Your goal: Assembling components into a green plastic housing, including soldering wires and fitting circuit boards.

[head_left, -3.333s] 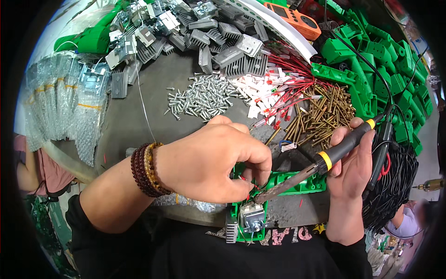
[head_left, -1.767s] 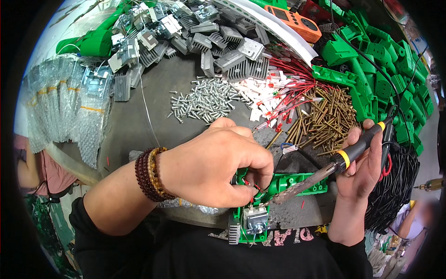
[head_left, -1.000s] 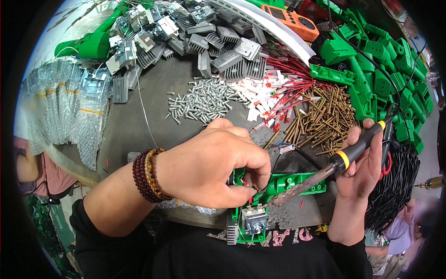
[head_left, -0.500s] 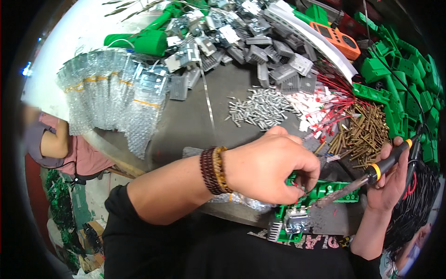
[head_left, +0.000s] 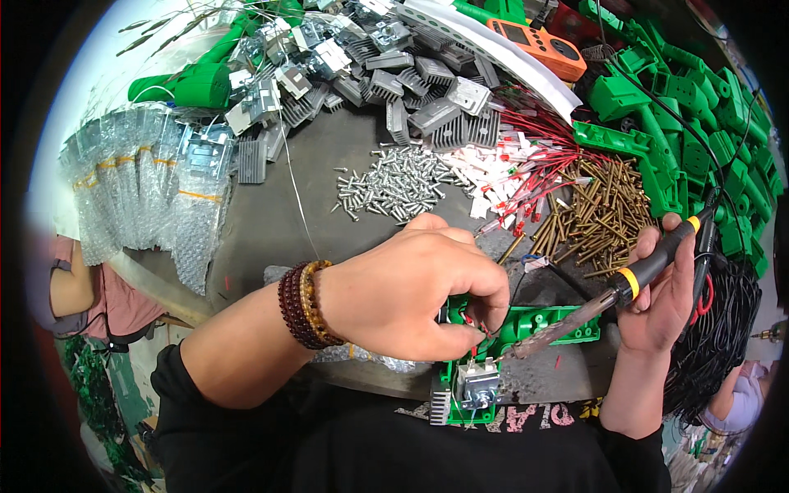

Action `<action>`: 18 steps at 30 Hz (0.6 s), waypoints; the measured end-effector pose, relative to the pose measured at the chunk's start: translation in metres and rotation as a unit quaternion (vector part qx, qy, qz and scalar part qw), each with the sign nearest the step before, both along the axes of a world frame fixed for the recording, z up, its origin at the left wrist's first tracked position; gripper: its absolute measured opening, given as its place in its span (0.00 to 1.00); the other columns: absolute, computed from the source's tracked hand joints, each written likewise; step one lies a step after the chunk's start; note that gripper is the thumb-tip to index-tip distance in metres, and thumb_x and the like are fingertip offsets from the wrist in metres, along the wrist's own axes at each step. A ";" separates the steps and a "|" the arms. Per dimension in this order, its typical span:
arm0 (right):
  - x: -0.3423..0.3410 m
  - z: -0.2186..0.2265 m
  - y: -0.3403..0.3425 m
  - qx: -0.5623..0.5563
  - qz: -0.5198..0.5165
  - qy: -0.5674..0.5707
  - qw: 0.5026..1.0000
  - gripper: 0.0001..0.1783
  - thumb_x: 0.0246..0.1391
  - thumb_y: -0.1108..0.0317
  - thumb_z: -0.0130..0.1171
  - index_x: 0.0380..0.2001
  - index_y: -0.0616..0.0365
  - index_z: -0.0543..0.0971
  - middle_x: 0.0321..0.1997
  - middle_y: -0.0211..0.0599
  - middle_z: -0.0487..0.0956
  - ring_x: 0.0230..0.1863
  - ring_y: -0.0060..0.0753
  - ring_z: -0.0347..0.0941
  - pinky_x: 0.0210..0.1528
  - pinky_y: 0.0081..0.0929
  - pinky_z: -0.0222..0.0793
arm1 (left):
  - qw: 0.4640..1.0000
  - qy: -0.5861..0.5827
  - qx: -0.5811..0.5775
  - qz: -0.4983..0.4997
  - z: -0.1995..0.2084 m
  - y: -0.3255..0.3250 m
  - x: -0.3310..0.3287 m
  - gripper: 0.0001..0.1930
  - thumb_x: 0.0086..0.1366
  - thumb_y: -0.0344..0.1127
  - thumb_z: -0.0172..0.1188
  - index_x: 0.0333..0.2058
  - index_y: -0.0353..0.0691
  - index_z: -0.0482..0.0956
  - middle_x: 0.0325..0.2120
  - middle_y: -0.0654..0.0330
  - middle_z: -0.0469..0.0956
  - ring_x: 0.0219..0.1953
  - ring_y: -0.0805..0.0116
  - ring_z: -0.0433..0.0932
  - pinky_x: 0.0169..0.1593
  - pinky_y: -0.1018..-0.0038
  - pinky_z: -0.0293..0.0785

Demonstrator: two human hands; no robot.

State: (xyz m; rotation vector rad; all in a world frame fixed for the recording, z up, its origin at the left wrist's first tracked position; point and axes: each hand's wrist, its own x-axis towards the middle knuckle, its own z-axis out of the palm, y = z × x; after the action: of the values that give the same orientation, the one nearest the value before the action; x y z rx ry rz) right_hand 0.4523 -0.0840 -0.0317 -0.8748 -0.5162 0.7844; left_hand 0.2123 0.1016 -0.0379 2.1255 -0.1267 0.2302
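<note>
My left hand (head_left: 419, 287), with beaded bracelets at the wrist, pinches thin red wire (head_left: 472, 352) above an open green plastic housing (head_left: 567, 320). Inside the housing's near end sits a silver switch-like part (head_left: 478, 384) with metal terminals, beside a finned heat sink (head_left: 440, 407). The wire's end lies close to a terminal. My right hand (head_left: 653, 308) is closed around the dark, yellow-banded handle of a soldering iron (head_left: 655, 264). Its tip points left and comes near the terminals; whether it touches them I cannot tell. My left fingers hide part of the housing.
Beyond the hands lie piles of silver screws (head_left: 394, 182), brass-coloured screws (head_left: 596, 215), red wires (head_left: 538, 135) and finned heat sinks (head_left: 431, 115). Green housings (head_left: 699, 123) heap up at right near an orange multimeter (head_left: 538, 49). Bubble-wrap bags (head_left: 136, 185) lie at left. Solder wire (head_left: 294, 177) hangs midway.
The whole view has shifted, so the bench appears further left. The soldering iron's tip is slightly closer to the terminals, and the red wire shows more clearly. Both hands keep their hold.
</note>
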 end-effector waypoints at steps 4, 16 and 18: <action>0.001 -0.001 0.000 -0.001 0.004 -0.006 1.000 0.17 0.74 0.53 0.39 0.53 0.53 0.66 0.37 0.44 0.77 0.12 0.17 0.66 0.12 0.11 0.62 | 1.000 0.009 0.004 -0.004 0.001 0.001 0.001 0.06 0.54 0.35 0.67 0.32 0.48 0.81 0.29 0.71 0.79 0.36 0.69 0.75 0.50 0.69 0.59; 0.001 -0.002 -0.003 -0.010 -0.008 -0.011 1.000 0.18 0.73 0.52 0.40 0.53 0.52 0.68 0.35 0.40 0.78 0.11 0.14 0.63 0.12 0.11 0.61 | 0.995 -0.071 0.020 0.061 0.027 0.007 -0.018 0.13 0.54 0.37 0.72 0.34 0.43 0.78 0.32 0.61 0.76 0.36 0.61 0.75 0.42 0.63 0.67; 0.005 -0.001 -0.006 -0.008 -0.024 -0.016 1.000 0.18 0.74 0.52 0.40 0.53 0.52 0.68 0.35 0.41 0.78 0.12 0.14 0.64 0.13 0.10 0.61 | 0.988 -0.045 0.131 0.062 0.055 0.010 -0.041 0.14 0.52 0.40 0.74 0.33 0.45 0.78 0.32 0.63 0.76 0.36 0.61 0.75 0.44 0.63 0.68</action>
State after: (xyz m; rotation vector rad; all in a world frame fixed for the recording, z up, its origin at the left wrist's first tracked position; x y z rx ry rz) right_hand 0.4570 -0.0896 -0.0327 -0.9125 -0.5162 0.7329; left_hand 0.1712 0.1112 0.0172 2.3878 -0.0813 0.4021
